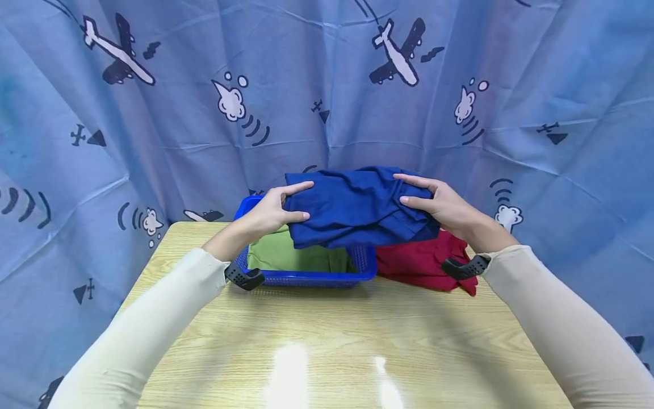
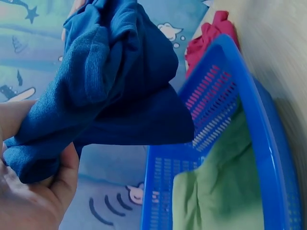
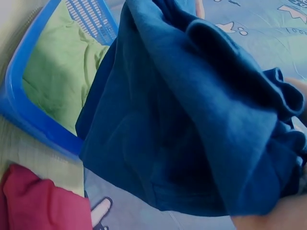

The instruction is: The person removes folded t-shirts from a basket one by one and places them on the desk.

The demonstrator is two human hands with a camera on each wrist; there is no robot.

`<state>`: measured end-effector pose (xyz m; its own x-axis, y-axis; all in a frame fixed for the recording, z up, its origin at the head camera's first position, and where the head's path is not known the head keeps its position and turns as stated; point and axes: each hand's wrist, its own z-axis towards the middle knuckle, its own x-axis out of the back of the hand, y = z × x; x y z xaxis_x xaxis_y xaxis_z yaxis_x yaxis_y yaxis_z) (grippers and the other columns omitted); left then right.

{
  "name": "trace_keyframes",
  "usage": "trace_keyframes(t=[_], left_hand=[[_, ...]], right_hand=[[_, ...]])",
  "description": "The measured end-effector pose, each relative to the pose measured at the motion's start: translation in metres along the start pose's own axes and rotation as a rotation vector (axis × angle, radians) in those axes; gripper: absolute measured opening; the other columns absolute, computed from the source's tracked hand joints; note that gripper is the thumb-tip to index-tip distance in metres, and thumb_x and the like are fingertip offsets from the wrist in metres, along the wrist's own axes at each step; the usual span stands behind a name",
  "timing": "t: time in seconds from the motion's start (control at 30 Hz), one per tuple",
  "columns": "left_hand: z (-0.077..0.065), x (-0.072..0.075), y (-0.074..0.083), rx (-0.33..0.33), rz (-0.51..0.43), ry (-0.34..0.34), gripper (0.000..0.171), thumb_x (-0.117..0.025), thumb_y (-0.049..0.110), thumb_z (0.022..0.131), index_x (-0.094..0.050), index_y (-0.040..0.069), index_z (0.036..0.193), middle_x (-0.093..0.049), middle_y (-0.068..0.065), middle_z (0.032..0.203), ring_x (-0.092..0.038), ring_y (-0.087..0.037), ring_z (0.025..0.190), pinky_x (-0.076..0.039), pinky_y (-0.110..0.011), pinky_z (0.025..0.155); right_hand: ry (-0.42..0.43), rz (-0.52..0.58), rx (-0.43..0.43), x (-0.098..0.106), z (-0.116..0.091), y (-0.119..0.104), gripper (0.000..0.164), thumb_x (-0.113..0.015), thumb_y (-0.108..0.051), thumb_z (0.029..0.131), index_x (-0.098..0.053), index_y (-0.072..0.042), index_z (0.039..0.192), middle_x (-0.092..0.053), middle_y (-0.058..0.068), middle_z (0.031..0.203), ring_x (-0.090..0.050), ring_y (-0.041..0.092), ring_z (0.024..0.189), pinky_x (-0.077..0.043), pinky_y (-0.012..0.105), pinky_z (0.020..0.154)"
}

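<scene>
A folded dark blue cloth garment (image 1: 352,207) hangs in the air between my two hands, above the table's back part. My left hand (image 1: 271,211) grips its left end, with thumb and fingers on either side of the fold. At the other end, my right hand (image 1: 449,209) pinches the cloth in the same way. Below and to the left stands a blue plastic basket (image 1: 306,278) with a green cloth (image 1: 286,253) lying in it. The left wrist view shows the rolled layers of the blue garment (image 2: 105,86) in the palm.
A red cloth (image 1: 419,264) lies on the wooden table (image 1: 327,329), right beside the basket. Behind the table hangs a blue curtain (image 1: 306,102) printed with planes. Each wrist wears a black band (image 1: 245,276).
</scene>
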<state>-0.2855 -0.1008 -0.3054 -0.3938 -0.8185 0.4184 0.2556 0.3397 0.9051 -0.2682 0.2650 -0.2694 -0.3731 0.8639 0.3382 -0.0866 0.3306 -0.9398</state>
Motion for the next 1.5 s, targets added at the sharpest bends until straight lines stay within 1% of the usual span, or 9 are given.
trace_keyframes(t=[0.37, 0.6, 0.63, 0.67, 0.77, 0.97, 1.2, 1.4, 1.5], left_hand=[[0.016, -0.019, 0.024, -0.072, -0.006, -0.043, 0.068, -0.069, 0.009, 0.095, -0.042, 0.023, 0.156, -0.023, 0.003, 0.169, -0.004, -0.016, 0.159, -0.013, -0.043, 0.13], [0.026, -0.038, 0.039, -0.09, -0.001, -0.089, 0.071, -0.069, 0.01, 0.095, -0.038, 0.022, 0.158, -0.024, 0.003, 0.169, -0.007, -0.014, 0.159, -0.022, -0.038, 0.127], [0.028, -0.042, 0.04, -0.09, 0.002, -0.094, 0.071, -0.069, 0.01, 0.095, -0.038, 0.022, 0.158, -0.025, 0.003, 0.169, -0.011, -0.013, 0.158, -0.028, -0.037, 0.123], [0.029, -0.045, 0.042, -0.087, 0.01, -0.095, 0.071, -0.07, 0.011, 0.095, -0.038, 0.024, 0.157, -0.03, 0.001, 0.167, -0.032, -0.013, 0.151, -0.037, -0.034, 0.116], [0.032, -0.057, 0.044, -0.081, 0.025, -0.113, 0.072, -0.07, 0.011, 0.095, -0.038, 0.025, 0.158, -0.033, 0.001, 0.164, -0.041, -0.006, 0.135, -0.041, -0.029, 0.099], [0.039, -0.086, 0.045, -0.114, 0.024, -0.139, 0.073, -0.07, 0.007, 0.093, -0.037, 0.016, 0.158, -0.03, -0.002, 0.167, -0.026, -0.012, 0.153, -0.03, -0.032, 0.122], [0.044, -0.134, 0.038, -0.085, -0.007, -0.17, 0.075, -0.073, 0.01, 0.092, -0.038, 0.022, 0.158, -0.031, 0.0, 0.167, -0.036, -0.012, 0.144, -0.038, -0.027, 0.109], [0.046, -0.174, 0.035, -0.093, 0.001, -0.212, 0.078, -0.073, 0.01, 0.092, -0.036, 0.024, 0.158, -0.033, 0.002, 0.166, -0.03, -0.013, 0.153, -0.037, -0.027, 0.117], [0.047, -0.191, 0.036, -0.107, -0.007, -0.227, 0.078, -0.074, 0.01, 0.092, -0.036, 0.025, 0.158, -0.034, 0.002, 0.165, -0.032, -0.011, 0.151, -0.038, -0.024, 0.115]], right_hand=[[0.036, -0.017, -0.043, 0.032, -0.019, -0.007, 0.058, -0.056, -0.024, 0.105, -0.035, -0.026, 0.159, -0.033, 0.007, 0.162, -0.06, -0.004, 0.115, -0.056, 0.018, 0.091], [0.066, -0.03, -0.066, 0.057, -0.033, -0.001, 0.056, -0.055, -0.024, 0.105, -0.036, -0.028, 0.158, -0.058, -0.02, 0.133, -0.068, 0.0, 0.108, -0.06, 0.024, 0.085], [0.07, -0.031, -0.065, 0.06, -0.034, 0.001, 0.056, -0.055, -0.023, 0.105, -0.037, -0.028, 0.158, -0.059, -0.023, 0.13, -0.068, 0.0, 0.107, -0.06, 0.024, 0.085], [0.071, -0.035, -0.061, 0.064, -0.036, 0.003, 0.056, -0.054, -0.022, 0.105, -0.037, -0.028, 0.158, -0.06, -0.024, 0.129, -0.068, 0.0, 0.108, -0.06, 0.024, 0.085], [0.065, -0.059, -0.048, 0.074, -0.042, 0.012, 0.055, -0.053, -0.018, 0.106, -0.038, -0.028, 0.157, -0.058, -0.026, 0.13, -0.068, 0.0, 0.107, -0.06, 0.024, 0.084], [-0.005, -0.105, -0.031, 0.096, -0.057, 0.034, 0.054, -0.048, -0.013, 0.107, -0.036, -0.027, 0.158, -0.056, -0.029, 0.132, -0.068, 0.0, 0.107, -0.061, 0.026, 0.084], [-0.134, -0.119, -0.098, 0.126, -0.083, 0.064, 0.059, -0.042, -0.009, 0.109, -0.025, -0.026, 0.162, -0.053, -0.033, 0.135, -0.067, 0.002, 0.114, -0.061, 0.029, 0.087], [-0.102, -0.207, -0.196, 0.147, -0.108, 0.09, 0.062, -0.042, -0.015, 0.11, -0.014, -0.025, 0.164, -0.006, -0.02, 0.165, -0.058, -0.012, 0.116, -0.058, 0.023, 0.089], [-0.097, -0.191, -0.23, 0.159, -0.119, 0.101, 0.064, -0.041, -0.014, 0.11, -0.011, -0.029, 0.164, -0.019, -0.034, 0.155, -0.063, -0.007, 0.113, -0.06, 0.03, 0.086]])
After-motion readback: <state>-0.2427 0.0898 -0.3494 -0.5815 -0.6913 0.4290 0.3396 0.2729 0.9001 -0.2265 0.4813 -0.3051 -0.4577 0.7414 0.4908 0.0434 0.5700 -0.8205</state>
